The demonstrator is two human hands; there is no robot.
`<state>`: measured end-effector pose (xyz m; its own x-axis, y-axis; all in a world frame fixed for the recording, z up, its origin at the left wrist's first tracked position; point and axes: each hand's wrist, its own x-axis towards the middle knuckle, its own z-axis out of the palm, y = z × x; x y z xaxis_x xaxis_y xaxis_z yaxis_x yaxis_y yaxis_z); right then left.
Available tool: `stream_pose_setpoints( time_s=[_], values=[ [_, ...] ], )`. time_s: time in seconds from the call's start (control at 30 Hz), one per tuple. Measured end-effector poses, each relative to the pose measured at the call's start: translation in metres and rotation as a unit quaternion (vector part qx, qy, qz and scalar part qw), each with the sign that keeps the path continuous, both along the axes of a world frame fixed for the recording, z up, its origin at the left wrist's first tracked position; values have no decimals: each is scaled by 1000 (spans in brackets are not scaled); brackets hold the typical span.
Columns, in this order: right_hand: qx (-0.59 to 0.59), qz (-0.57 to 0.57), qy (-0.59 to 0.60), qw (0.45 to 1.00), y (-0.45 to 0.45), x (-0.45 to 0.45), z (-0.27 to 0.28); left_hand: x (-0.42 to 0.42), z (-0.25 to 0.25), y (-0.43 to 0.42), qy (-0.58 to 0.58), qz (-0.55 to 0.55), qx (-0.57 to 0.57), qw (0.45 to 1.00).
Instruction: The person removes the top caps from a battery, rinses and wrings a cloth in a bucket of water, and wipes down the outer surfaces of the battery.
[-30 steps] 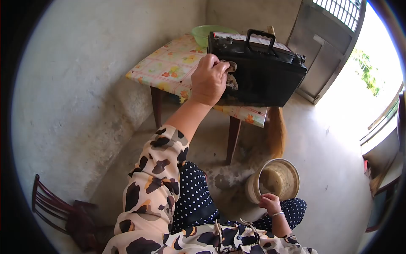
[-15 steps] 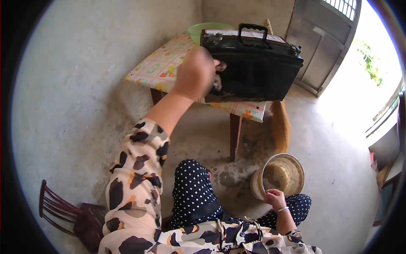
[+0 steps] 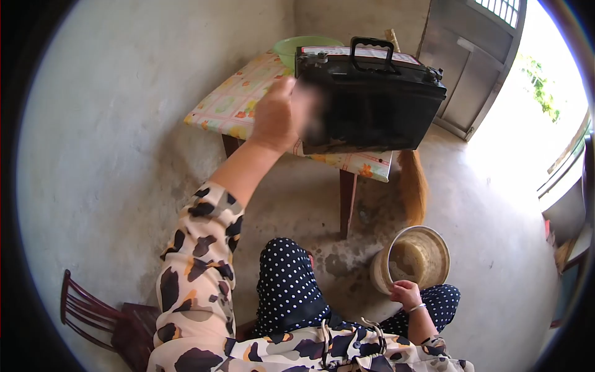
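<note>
A large black battery [image 3: 378, 115] with a raised carrying handle stands at the edge of a table [image 3: 217, 102] with a flowered cover. My left hand [image 3: 276, 118] is at its left front side, curled shut on a dirty grey cloth; fingertips and cloth are smeared by blur now. Low on the right, my right hand [image 3: 406, 295], with a bracelet at the wrist, has its fingers pressed together over the near rim of a bucket [image 3: 439, 254] with murky water in it. Whether those fingers grip the rim or something small is unclear.
Behind the battery sits a green basin [image 3: 285, 46]. Broom bristles [image 3: 414, 189] hang beside the table's right end. A dark red chair [image 3: 93, 313] stands at the lower left. At the upper right a metal door [image 3: 462, 68] is open to bright daylight.
The view has shifted a little, so the battery appears farther left and the bucket farther right. My left hand has moved left and slightly down along the battery's side. My right hand stays beside the bucket.
</note>
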<state>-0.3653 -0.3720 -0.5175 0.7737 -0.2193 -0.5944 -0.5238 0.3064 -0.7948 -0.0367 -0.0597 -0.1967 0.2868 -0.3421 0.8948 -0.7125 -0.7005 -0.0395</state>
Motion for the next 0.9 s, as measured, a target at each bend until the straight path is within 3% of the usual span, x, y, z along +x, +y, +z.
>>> stream_pose_setpoints(
  time_s=[0.37,0.43,0.47,0.53,0.7,0.9],
  values=[
    [-22,-10,10,1000,-1,6,-10,-9,0,-15,6,-75,6,997],
    [-82,4,42,996,-4,1,-16,-14,7,-1,-38,-49,-24,998],
    [-15,0,-7,1000,-3,0,-9,-6,8,6,-37,-47,-39,997],
    [-9,0,4,1000,-4,2,-9,6,11,9,-32,-39,-55,997],
    [-21,9,12,1000,1,10,-10,7,24,-14,-87,-7,32,996],
    [-45,27,35,998,-2,5,-12,5,34,-9,-48,14,99,994]
  ],
)
